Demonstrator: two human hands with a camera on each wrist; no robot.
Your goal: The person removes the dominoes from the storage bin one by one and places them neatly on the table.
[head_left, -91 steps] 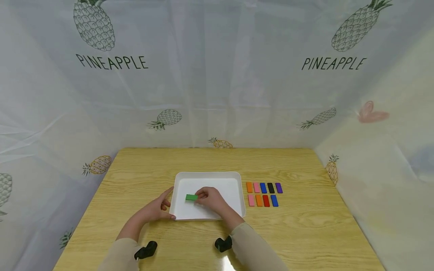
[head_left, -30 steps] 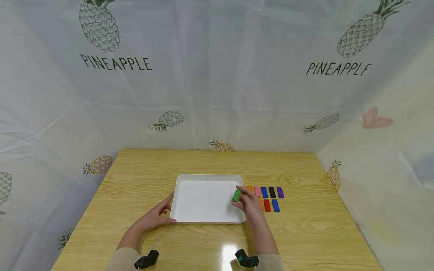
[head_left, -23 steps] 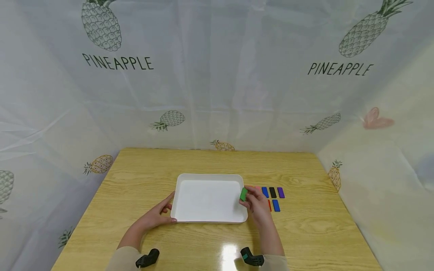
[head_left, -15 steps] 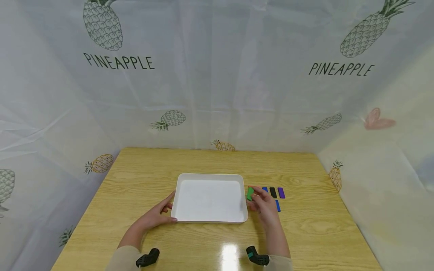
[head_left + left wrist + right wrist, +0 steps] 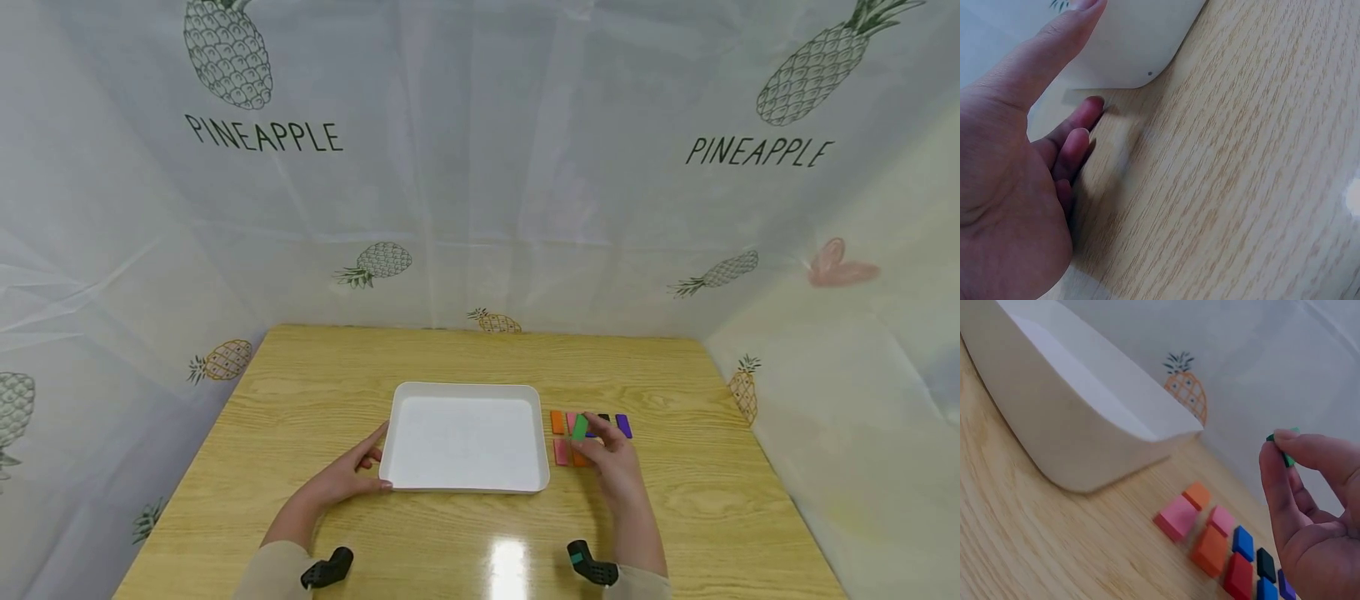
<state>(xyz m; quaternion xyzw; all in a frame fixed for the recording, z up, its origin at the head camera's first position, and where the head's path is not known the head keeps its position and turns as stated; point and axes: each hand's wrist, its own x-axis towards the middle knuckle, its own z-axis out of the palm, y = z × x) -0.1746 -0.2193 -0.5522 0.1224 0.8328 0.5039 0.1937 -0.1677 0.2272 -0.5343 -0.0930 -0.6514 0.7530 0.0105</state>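
Observation:
My right hand (image 5: 618, 471) pinches a small green rectangular block (image 5: 580, 427) between thumb and fingers. It is raised above several coloured blocks laid in two rows right of a white tray (image 5: 468, 490). In the right wrist view, the green block (image 5: 1289, 460) shows between the thumb and fingertips, clear of the table. My left hand (image 5: 337, 482) touches the tray's left side, thumb at the near corner. From the left wrist, that thumb lies straight against the tray wall (image 5: 1138, 50), the other fingers loosely bent beside it.
Orange (image 5: 1210, 550), pink (image 5: 1177, 517), red (image 5: 1239, 575), blue (image 5: 1243, 542), black (image 5: 1266, 565) and purple blocks (image 5: 624, 426) lie flat on the wooden table (image 5: 360, 358). Pineapple-print cloth (image 5: 480, 183) hangs behind and at the sides.
The green block, earlier over the tray's left half, has travelled right in my right hand, past the tray's edge to above the block rows. My left hand stays at the tray.

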